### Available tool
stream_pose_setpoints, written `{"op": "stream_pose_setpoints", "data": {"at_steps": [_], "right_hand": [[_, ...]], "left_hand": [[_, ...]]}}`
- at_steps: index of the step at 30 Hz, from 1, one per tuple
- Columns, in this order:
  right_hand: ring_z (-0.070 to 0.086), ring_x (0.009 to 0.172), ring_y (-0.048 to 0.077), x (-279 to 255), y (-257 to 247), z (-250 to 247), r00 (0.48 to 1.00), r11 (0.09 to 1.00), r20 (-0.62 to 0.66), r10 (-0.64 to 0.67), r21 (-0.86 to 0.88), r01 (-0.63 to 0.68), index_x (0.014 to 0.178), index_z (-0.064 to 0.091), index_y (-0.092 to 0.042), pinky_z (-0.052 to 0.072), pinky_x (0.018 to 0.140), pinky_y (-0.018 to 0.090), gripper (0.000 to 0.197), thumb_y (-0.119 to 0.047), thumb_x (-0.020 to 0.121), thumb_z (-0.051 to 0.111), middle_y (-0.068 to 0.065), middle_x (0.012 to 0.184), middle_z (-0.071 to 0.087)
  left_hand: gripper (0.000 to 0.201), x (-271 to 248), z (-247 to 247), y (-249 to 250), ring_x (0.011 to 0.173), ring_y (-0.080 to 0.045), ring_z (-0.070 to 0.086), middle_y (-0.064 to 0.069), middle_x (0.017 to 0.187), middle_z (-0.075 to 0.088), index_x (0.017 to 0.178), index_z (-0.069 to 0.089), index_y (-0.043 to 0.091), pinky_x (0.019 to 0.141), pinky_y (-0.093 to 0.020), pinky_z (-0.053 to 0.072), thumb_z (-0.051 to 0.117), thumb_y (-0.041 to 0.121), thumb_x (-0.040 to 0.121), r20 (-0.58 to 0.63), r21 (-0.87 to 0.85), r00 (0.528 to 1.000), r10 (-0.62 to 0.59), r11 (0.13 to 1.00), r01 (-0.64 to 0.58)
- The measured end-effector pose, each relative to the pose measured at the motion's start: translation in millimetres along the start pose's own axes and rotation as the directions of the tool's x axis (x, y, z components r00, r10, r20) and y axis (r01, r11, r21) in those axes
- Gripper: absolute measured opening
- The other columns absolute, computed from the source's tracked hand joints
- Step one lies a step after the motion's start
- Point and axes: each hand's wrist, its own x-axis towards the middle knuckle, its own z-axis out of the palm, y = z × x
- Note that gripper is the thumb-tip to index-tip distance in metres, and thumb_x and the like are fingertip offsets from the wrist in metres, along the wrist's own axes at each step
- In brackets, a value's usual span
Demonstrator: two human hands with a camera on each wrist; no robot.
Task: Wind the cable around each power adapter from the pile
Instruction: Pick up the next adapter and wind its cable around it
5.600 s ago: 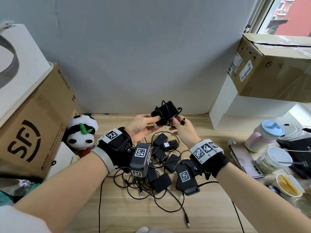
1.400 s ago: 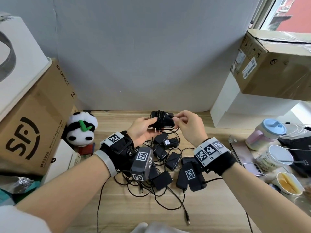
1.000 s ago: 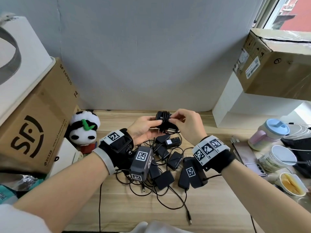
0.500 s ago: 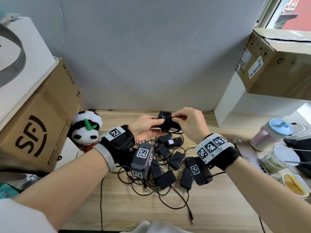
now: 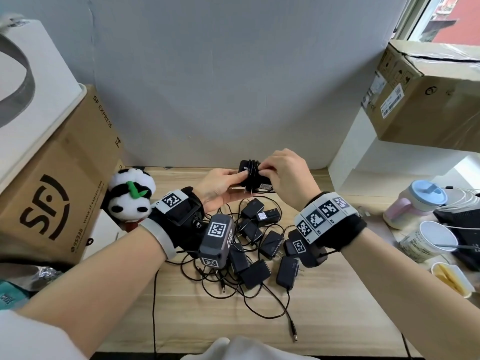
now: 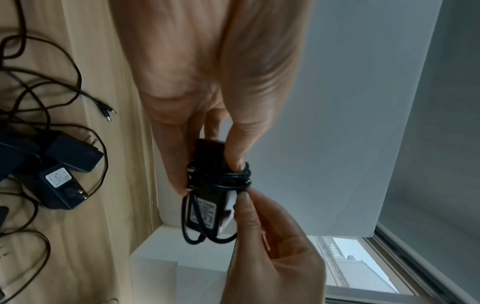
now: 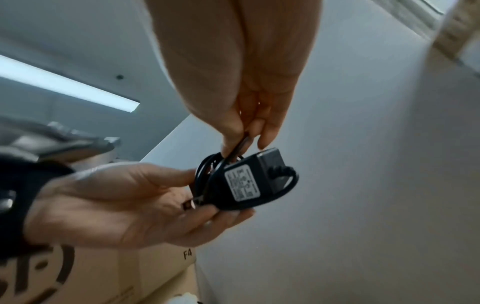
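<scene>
A black power adapter [image 5: 253, 175] with its cable wound round its middle is held up above the pile [image 5: 255, 245] of black adapters and loose cables on the wooden table. My left hand [image 5: 220, 187] grips the adapter [image 6: 207, 164] between thumb and fingers at the plug end. My right hand [image 5: 284, 172] pinches the cable [image 7: 240, 147] end at the coil on the adapter [image 7: 249, 183]. A white label shows on the adapter's side.
A brown SF cardboard box [image 5: 52, 183] and a panda plush [image 5: 130, 198] stand at the left. A white shelf [image 5: 363, 162] with a taped box [image 5: 426, 94] is at the right, with cups [image 5: 426, 240] and a pink bottle [image 5: 413, 203] below it. A grey wall lies behind.
The loose cable has been wrapped tight round the adapter over the last seconds. My right hand has come in against the coil, and both hands stay at about the same height.
</scene>
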Motion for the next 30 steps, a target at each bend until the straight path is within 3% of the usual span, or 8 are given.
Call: {"op": "stream_pose_setpoints", "data": {"at_steps": [4,7,10,13,15,19,22,30], "right_hand": [[0.053,0.081,0.028,2,0,4,0.989,0.988,-0.080,-0.126,-0.101,0.118,0.086,0.072,-0.004,0.045,0.072,0.034,0.011,-0.007,0.086,0.061,0.009,0.082,0.066],[0.053,0.073,0.025,2,5,6,0.978,0.982,-0.111,-0.175,-0.089,0.165,0.081,0.073,-0.005,0.045,0.066,0.031,0.007,-0.005,0.080,0.066,0.007,0.075,0.065],[0.054,0.073,0.013,2,8,8,0.990,0.981,-0.134,0.045,0.191,-0.019,0.082,0.075,-0.010,0.045,0.071,0.025,0.006,-0.011,0.079,0.070,0.000,0.078,0.068],[0.060,0.064,0.001,0,5,14,0.926,0.844,-0.105,0.363,0.459,-0.279,0.076,0.074,-0.014,0.050,0.067,0.014,0.002,-0.015,0.075,0.076,-0.006,0.071,0.068],[0.061,0.064,0.001,-2,3,20,0.887,0.775,-0.080,0.456,0.525,-0.351,0.075,0.074,-0.014,0.049,0.066,0.012,0.004,-0.016,0.074,0.077,-0.005,0.071,0.068],[0.063,0.070,0.002,-6,3,21,0.906,0.776,-0.031,0.421,0.530,-0.342,0.083,0.075,-0.012,0.051,0.072,0.012,0.006,-0.012,0.077,0.074,-0.005,0.078,0.069],[0.061,0.075,0.009,-10,8,20,0.942,0.836,-0.032,0.333,0.472,-0.279,0.087,0.075,-0.012,0.051,0.075,0.022,0.010,-0.010,0.077,0.073,-0.002,0.083,0.069],[0.059,0.064,0.007,-11,0,29,0.897,0.832,-0.118,0.425,0.440,-0.337,0.077,0.073,-0.017,0.052,0.070,0.024,0.005,-0.013,0.074,0.074,-0.006,0.070,0.067]], "left_hand": [[0.019,1,4,0,0.092,-0.027,0.063,-0.020,0.100,0.063,0.102,0.057,-0.008,0.074,-0.033,0.059,0.052,0.008,0.094,-0.038,-0.027,0.998,0.051,0.998,-0.052],[0.022,2,4,1,0.089,-0.026,0.063,-0.019,0.100,0.063,0.106,0.056,-0.010,0.076,-0.033,0.058,0.052,0.009,0.094,-0.043,0.037,0.997,0.069,0.997,-0.067],[0.023,1,4,6,0.085,-0.024,0.064,-0.018,0.098,0.064,0.108,0.056,-0.010,0.075,-0.032,0.059,0.052,0.009,0.094,-0.016,0.135,0.996,0.086,0.987,-0.083],[0.027,1,4,12,0.083,-0.020,0.067,-0.015,0.097,0.065,0.115,0.055,-0.008,0.072,-0.028,0.059,0.053,0.008,0.094,0.005,0.281,0.993,0.118,0.953,-0.115],[0.028,2,4,13,0.084,-0.019,0.067,-0.014,0.098,0.065,0.117,0.055,-0.007,0.071,-0.028,0.059,0.054,0.008,0.093,0.001,0.357,0.990,0.140,0.925,-0.131],[0.031,3,-1,10,0.090,-0.024,0.065,-0.022,0.112,0.062,0.122,0.053,-0.008,0.075,-0.031,0.059,0.051,0.007,0.095,-0.005,0.335,0.993,0.118,0.936,-0.110],[0.031,3,-3,8,0.090,-0.024,0.065,-0.019,0.110,0.063,0.123,0.052,-0.009,0.076,-0.032,0.058,0.049,0.004,0.095,-0.002,0.300,0.997,0.071,0.952,-0.067],[0.025,3,2,8,0.087,-0.023,0.065,-0.014,0.100,0.064,0.119,0.054,-0.006,0.078,-0.031,0.057,0.047,0.002,0.096,0.052,0.361,0.999,-0.004,0.932,-0.015]]}}
